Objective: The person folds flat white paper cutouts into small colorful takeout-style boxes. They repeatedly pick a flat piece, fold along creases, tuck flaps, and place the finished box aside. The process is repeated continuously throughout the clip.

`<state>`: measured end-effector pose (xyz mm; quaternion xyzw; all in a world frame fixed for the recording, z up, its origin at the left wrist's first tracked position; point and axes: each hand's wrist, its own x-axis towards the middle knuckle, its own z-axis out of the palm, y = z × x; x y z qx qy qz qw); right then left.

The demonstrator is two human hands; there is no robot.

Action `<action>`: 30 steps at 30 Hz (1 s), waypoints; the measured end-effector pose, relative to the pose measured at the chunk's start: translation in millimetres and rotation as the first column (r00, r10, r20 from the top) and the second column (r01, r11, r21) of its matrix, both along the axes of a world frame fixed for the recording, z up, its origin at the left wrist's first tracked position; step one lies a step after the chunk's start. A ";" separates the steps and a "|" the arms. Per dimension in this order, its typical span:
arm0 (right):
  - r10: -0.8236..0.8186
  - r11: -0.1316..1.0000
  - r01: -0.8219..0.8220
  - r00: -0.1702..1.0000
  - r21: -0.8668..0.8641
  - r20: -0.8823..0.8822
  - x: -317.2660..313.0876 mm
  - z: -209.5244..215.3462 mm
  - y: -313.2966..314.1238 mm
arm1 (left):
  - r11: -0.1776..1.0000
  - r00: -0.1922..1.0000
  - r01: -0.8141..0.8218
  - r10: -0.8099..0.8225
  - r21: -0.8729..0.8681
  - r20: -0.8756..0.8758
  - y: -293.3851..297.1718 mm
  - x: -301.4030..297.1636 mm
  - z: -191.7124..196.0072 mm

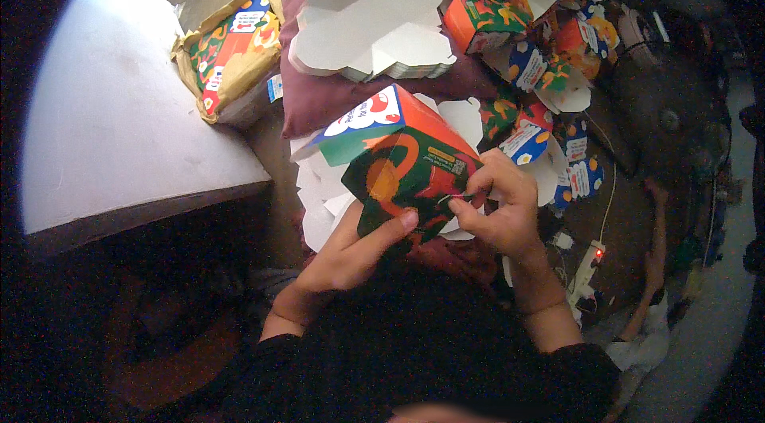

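Over on the left sat a pale tabletop (119,104) with a wrapped carton bundle (235,52) at its edge. Mid-frame, the left hand (351,252) had its fingers clamped under a half-folded colourful carton (402,164), while the right hand (498,208) pinched its side flap; I'd say keep that crease square. Finished cartons (542,33) crowded the right, so not much elbow room.

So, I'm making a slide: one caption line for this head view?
Both hands, left and right, fold a colourful carton above flat white blanks.
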<state>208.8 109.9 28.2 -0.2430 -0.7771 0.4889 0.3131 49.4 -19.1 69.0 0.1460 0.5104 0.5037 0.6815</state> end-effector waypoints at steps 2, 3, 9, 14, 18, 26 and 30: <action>-0.030 0.996 0.029 0.999 -0.079 -0.015 1.3 -1.7 -3.1 | 0.995 0.996 -0.091 0.091 -0.050 0.002 4.1 3.8 2.0; -0.043 0.993 0.042 0.999 -0.108 -0.010 2.4 -2.0 -4.6 | 0.988 0.991 -0.135 0.136 -0.075 0.001 5.4 4.3 1.8; 0.130 0.990 -0.130 0.991 -0.059 0.009 6.6 -3.2 11.7 | 0.977 0.982 -0.182 0.175 0.108 0.070 4.0 2.8 -10.9; 0.119 0.789 -0.292 0.936 -0.540 -0.331 0.4 -11.6 6.5 | 0.977 0.997 -0.031 0.016 0.211 0.069 3.0 -5.7 -26.7; 0.332 0.764 -0.374 0.927 -0.526 -0.176 1.3 -8.7 3.7 | 0.990 0.996 0.065 -0.057 0.123 -0.064 -0.4 -8.5 -20.8; 0.409 0.888 -0.436 0.894 0.145 0.181 3.0 6.5 31.5 | 0.805 0.813 0.521 -0.368 0.284 -0.451 8.9 -18.3 -24.0; 0.232 0.946 -0.248 0.968 0.206 0.100 1.4 5.1 24.7 | 0.960 0.936 0.276 -0.280 0.050 0.213 10.9 -26.3 -43.6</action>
